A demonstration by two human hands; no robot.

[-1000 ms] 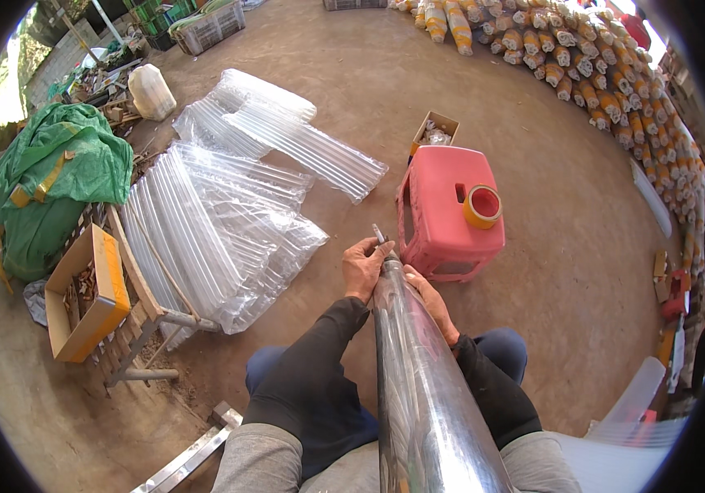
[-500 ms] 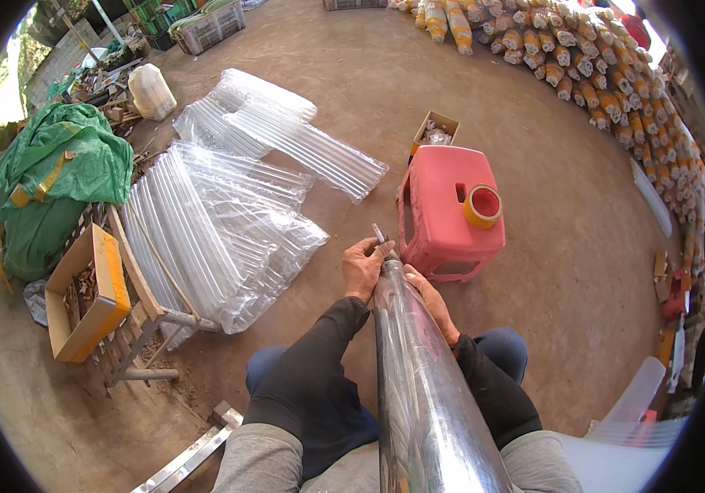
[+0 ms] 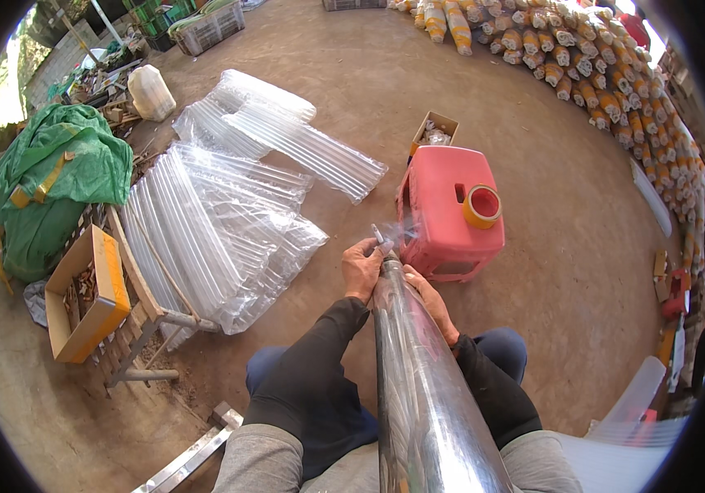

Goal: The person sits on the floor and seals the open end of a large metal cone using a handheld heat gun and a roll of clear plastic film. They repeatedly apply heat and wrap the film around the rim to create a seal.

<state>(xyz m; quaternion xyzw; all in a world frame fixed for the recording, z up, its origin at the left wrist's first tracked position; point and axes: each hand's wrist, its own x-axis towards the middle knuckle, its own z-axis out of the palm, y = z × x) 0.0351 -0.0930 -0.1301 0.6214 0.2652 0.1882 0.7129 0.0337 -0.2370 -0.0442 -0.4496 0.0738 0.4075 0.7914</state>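
A long, shiny metal water pipe runs up the middle from the lower edge, its far end between my hands. At that end, my left hand is closed, thumb and fingers pinching the base of a cigarette beside a short stem. Thin smoke drifts to the right of the cigarette. My right hand grips the pipe's right side, thumb along the top; its other fingers are hidden behind the pipe. Just beyond my hands stands a pink plastic stool with a roll of yellow tape on it.
Clear plastic sleeves lie spread on the floor to the left. A low bench beside them holds a cardboard box and a green cloth bundle. Another small box sits behind the stool. Yellow-banded wrapped bundles are piled far right.
A wisp of smoke now shows between the cigarette and the stool, where none was visible before. My hands and the water pipe have stayed in place.
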